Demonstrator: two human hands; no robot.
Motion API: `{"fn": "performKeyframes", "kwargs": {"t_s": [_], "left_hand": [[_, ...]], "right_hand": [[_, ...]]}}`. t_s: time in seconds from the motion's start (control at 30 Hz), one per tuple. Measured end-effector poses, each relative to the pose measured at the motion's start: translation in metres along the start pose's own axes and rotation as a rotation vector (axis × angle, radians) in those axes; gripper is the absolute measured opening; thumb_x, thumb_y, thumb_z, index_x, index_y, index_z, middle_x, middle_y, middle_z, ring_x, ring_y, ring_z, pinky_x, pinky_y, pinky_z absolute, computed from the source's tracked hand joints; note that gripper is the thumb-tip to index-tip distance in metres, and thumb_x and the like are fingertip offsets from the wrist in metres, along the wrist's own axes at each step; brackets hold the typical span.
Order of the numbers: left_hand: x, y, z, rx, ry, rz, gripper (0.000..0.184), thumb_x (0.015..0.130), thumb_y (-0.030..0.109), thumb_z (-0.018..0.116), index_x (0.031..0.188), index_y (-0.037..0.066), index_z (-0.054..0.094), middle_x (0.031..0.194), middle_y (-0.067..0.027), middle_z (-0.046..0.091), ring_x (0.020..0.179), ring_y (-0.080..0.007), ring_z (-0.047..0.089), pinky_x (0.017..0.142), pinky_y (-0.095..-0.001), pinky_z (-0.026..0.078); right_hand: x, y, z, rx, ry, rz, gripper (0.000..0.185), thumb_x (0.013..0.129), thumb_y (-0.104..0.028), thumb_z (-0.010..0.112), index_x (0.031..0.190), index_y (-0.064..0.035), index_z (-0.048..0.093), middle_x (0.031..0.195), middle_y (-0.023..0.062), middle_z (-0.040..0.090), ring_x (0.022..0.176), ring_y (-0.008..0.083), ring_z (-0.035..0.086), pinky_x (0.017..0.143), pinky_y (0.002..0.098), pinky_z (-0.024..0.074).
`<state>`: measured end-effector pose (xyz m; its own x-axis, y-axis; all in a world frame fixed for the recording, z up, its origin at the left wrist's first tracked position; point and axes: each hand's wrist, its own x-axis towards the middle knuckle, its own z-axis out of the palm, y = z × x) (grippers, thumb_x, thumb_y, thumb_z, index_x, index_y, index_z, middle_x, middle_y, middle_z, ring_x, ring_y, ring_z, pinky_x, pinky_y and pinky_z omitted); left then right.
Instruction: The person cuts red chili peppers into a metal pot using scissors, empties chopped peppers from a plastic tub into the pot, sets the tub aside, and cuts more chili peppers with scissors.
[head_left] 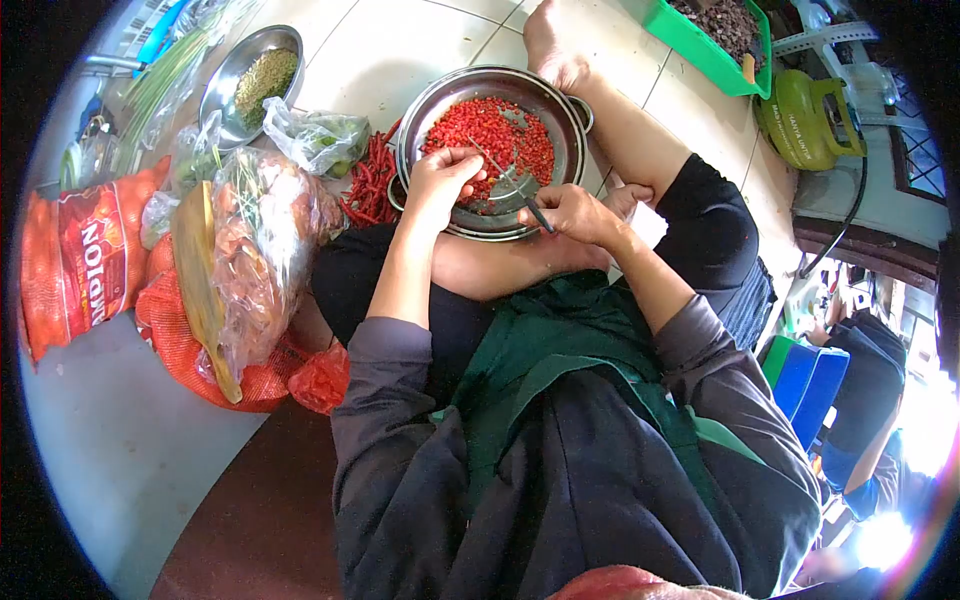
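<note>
A wide steel pan [410,140] on the floor holds many small cut red chili pieces [480,130]. Over its left side is my left hand [447,180], fingers pinched together; what they hold is too small to make out. My right hand [570,212], at the pan's lower right edge, is closed on the dark handle of scissors [512,180], whose metal blades reach up over the pan toward my left fingers. Whole red chilies [373,180] lie in a heap on the floor just left of the pan.
A metal bowl [218,95] with green bits, plastic bags [318,135], an orange net sack [95,250] and a yellow-brown wooden piece [200,270] lie left. Upper right are a green planter [690,45] and gas cylinder [795,120]. Another person [865,370] is far right.
</note>
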<state>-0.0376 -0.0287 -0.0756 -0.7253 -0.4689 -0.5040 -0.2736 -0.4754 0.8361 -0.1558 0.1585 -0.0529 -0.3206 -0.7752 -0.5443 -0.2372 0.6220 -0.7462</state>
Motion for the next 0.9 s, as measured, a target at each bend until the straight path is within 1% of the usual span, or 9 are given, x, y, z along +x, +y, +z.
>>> {"fn": "performKeyframes", "kwargs": {"t_s": [0.13, 0.23, 0.33, 0.4, 0.53, 0.73, 0.9], "left_hand": [[0.000, 0.001, 0.001, -0.021, -0.005, 0.007, 0.016, 0.081, 0.014, 0.066, 0.093, 0.004, 0.063, 0.080, -0.0020, 0.065, 0.068, -0.0064, 0.061, 0.051, -0.0158, 0.044], [0.000, 0.001, 0.000, -0.077, 0.005, 0.002, 0.015, 0.081, 0.012, 0.066, 0.094, 0.004, 0.063, 0.081, -0.0021, 0.065, 0.069, -0.0070, 0.061, 0.051, -0.0160, 0.044], [0.001, 0.001, 0.000, -0.163, 0.011, -0.030, 0.015, 0.080, 0.010, 0.067, 0.093, 0.005, 0.062, 0.081, -0.0023, 0.065, 0.070, -0.0079, 0.062, 0.051, -0.0165, 0.044], [0.000, 0.005, 0.001, -0.188, 0.014, -0.054, 0.015, 0.080, 0.009, 0.067, 0.093, 0.005, 0.061, 0.081, -0.0024, 0.065, 0.070, -0.0086, 0.062, 0.051, -0.0170, 0.044], [0.001, 0.002, 0.001, -0.153, -0.019, -0.035, 0.014, 0.079, 0.008, 0.068, 0.091, 0.005, 0.060, 0.080, -0.0031, 0.064, 0.070, -0.0091, 0.062, 0.051, -0.0173, 0.044], [-0.001, 0.005, 0.002, -0.133, -0.006, -0.018, 0.015, 0.079, 0.008, 0.068, 0.089, 0.006, 0.058, 0.080, -0.0036, 0.064, 0.070, -0.0097, 0.062, 0.050, -0.0174, 0.044], [0.000, 0.005, 0.001, -0.128, 0.015, -0.010, 0.016, 0.078, 0.008, 0.070, 0.089, 0.006, 0.058, 0.079, -0.0033, 0.064, 0.070, -0.0103, 0.063, 0.051, -0.0176, 0.044]], "right_hand": [[0.003, 0.014, 0.001, -0.044, 0.056, -0.042, 0.040, 0.080, -0.039, 0.067, 0.068, -0.0016, 0.059, 0.057, 0.0000, 0.051, 0.055, 0.0079, 0.048, 0.051, 0.0251, 0.0374], [0.003, 0.021, 0.001, 0.030, 0.059, -0.078, 0.035, 0.081, -0.033, 0.068, 0.069, -0.0019, 0.060, 0.057, -0.0005, 0.051, 0.053, 0.0076, 0.046, 0.049, 0.0241, 0.0359], [-0.002, 0.013, -0.001, 0.086, 0.032, -0.005, 0.038, 0.080, -0.038, 0.067, 0.070, -0.0022, 0.060, 0.057, -0.0004, 0.051, 0.055, 0.0083, 0.047, 0.050, 0.0252, 0.0365], [-0.003, 0.008, -0.001, 0.091, -0.004, -0.012, 0.041, 0.079, -0.042, 0.067, 0.070, -0.0024, 0.060, 0.057, -0.0002, 0.051, 0.056, 0.0088, 0.047, 0.051, 0.0258, 0.0368], [0.003, 0.007, 0.002, 0.038, -0.032, -0.014, 0.046, 0.078, -0.047, 0.066, 0.069, -0.0023, 0.059, 0.057, 0.0004, 0.050, 0.058, 0.0096, 0.048, 0.053, 0.0266, 0.0372], [0.000, 0.000, 0.001, 0.003, 0.022, -0.021, 0.044, 0.077, -0.044, 0.068, 0.066, -0.0022, 0.058, 0.057, 0.0005, 0.050, 0.056, 0.0091, 0.047, 0.051, 0.0264, 0.0365], [0.001, 0.014, 0.002, 0.035, 0.029, -0.031, 0.042, 0.078, -0.043, 0.068, 0.069, -0.0022, 0.058, 0.058, 0.0006, 0.051, 0.056, 0.0086, 0.048, 0.051, 0.0258, 0.0373]]}}
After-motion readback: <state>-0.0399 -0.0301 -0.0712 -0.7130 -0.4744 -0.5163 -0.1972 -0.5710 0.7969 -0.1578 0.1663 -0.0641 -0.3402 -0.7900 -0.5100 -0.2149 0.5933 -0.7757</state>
